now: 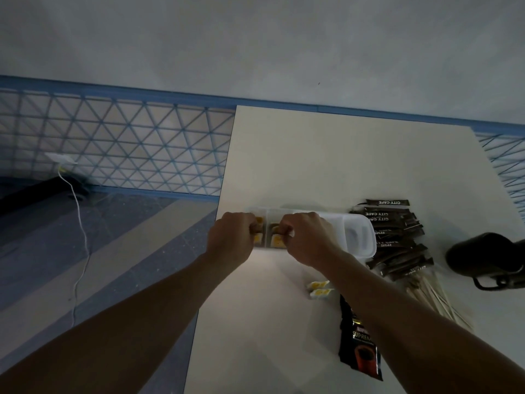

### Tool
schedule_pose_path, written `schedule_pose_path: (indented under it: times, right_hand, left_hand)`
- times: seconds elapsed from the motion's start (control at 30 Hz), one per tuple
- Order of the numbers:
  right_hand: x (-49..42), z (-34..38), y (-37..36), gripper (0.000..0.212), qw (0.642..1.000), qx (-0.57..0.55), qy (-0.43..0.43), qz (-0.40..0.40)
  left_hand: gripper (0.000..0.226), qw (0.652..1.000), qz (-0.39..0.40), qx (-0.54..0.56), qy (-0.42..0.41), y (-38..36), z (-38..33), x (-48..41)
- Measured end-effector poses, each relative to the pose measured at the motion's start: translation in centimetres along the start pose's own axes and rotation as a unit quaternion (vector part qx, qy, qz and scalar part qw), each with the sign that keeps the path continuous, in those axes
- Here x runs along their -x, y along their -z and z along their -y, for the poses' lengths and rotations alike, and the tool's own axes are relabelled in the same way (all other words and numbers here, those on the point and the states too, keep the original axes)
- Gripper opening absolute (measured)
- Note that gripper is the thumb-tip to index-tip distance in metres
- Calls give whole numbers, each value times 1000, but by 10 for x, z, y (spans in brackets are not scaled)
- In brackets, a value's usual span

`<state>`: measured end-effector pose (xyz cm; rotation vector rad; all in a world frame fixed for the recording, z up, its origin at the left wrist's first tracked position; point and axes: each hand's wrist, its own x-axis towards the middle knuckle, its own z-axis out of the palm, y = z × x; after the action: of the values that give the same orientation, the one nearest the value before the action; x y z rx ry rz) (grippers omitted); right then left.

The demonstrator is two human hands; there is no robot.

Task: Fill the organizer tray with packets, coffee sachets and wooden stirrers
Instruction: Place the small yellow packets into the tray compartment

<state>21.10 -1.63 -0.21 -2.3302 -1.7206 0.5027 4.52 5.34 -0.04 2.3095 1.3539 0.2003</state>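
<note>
Left hand (231,237) and right hand (308,240) are pinching packets (277,240) in the organizer tray (359,237); loose packets (319,288) are lying at five o'clock, nearer the right.

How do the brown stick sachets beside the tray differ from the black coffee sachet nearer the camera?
The stick sachets are narrow and many, heaped loosely; the coffee sachet is one wide pouch lying flat. The stick sachets read CITY CAFE, some SUGAR; the coffee sachet reads SUPREME above a cup picture. Both are dark and lie on the table, outside the tray.
</note>
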Motion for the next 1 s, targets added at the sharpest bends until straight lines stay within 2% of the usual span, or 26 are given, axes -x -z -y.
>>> schedule_pose_path:
  times: [0.3,0.73,1.0]
  right_hand:
    - [-2,0,2,18,999,-4,19,-36]
    - [2,-4,9,23,999,-31,19,-19]
    - [21,-12,21,15,997,-48,-1,-58]
  left_hand:
    - [17,999,-41,-21,3,0,-5,-8]
    - [33,999,-6,36,-33,4,-2,-7]
    - [25,995,-16,95,-28,13,-16,8]
